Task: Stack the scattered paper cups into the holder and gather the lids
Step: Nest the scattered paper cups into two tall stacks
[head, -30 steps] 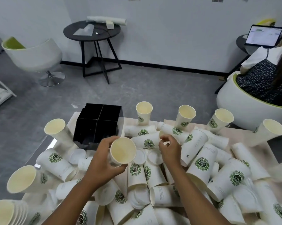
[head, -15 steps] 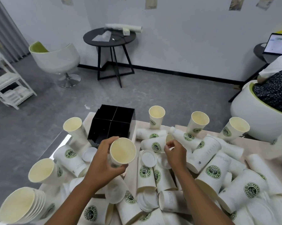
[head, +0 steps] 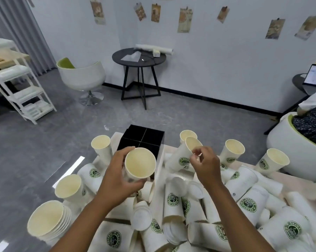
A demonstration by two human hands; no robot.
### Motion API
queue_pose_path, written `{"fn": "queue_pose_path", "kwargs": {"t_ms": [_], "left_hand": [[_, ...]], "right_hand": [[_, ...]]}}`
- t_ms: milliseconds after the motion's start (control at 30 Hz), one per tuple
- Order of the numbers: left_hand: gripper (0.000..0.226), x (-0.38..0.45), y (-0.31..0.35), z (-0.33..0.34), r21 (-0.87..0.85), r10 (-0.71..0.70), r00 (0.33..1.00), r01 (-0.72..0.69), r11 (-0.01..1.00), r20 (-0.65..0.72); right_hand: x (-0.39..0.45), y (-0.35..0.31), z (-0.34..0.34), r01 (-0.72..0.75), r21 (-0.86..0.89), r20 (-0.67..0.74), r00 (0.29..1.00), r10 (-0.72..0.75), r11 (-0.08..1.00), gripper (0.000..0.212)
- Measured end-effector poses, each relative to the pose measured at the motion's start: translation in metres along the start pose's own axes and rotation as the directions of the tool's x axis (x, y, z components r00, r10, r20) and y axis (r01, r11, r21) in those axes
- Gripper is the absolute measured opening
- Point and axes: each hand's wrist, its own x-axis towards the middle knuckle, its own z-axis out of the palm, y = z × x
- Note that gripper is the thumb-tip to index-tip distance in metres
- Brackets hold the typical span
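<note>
A black four-compartment holder [head: 143,140] stands at the table's far left. My left hand [head: 117,177] grips a white paper cup [head: 140,165] with its mouth towards me, just in front of the holder. To the right, my right hand [head: 206,165] pinches the rim of a second cup [head: 182,157], which is lifted and tilted above the pile. Several cups with green logos [head: 173,202] lie scattered over the table [head: 299,188]. White lids [head: 141,218] lie among them. A nested stack of cups [head: 48,221] sits at the near left.
Upright cups [head: 234,151] stand along the table's far edge. Beyond the table are a grey floor, a round black side table [head: 139,58], a white chair [head: 82,77] and a white shelf [head: 19,84]. A person sits in a white chair [head: 295,157] at the right.
My right hand has taken a lying cup by its rim and lifted it off the pile. My left hand still holds its cup, now closer to the holder. The view has tilted upward.
</note>
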Motion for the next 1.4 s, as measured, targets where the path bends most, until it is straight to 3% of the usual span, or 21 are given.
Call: {"fn": "queue_pose_path", "kwargs": {"t_ms": [267, 433, 567, 967, 1400], "left_hand": [[0.094, -0.003, 0.012, -0.102, -0.006, -0.015, 0.982, 0.014, 1.0, -0.188], [0.092, -0.038, 0.007, -0.177, -0.007, -0.049, 0.97, 0.049, 0.999, -0.237], [0.086, -0.074, -0.002, -0.221, -0.065, -0.085, 0.962, 0.07, 0.995, -0.26], [0.087, -0.121, -0.049, -0.248, -0.111, -0.176, 0.952, 0.153, 0.982, -0.25], [0.094, -0.135, -0.109, -0.218, -0.146, -0.285, 0.953, 0.269, 0.952, -0.105]], "right_hand": [[0.008, -0.14, -0.002, 0.409, 0.099, -0.096, 0.911, -0.4, 0.907, 0.008], [0.002, -0.213, 0.019, 0.52, 0.199, -0.068, 0.853, -0.518, 0.83, 0.009], [-0.007, -0.261, 0.035, 0.619, 0.181, -0.056, 0.782, -0.621, 0.764, 0.014], [-0.041, -0.322, 0.044, 0.68, 0.224, -0.063, 0.725, -0.686, 0.698, 0.009], [-0.077, -0.355, 0.052, 0.683, 0.274, -0.062, 0.716, -0.696, 0.678, 0.007]]}}
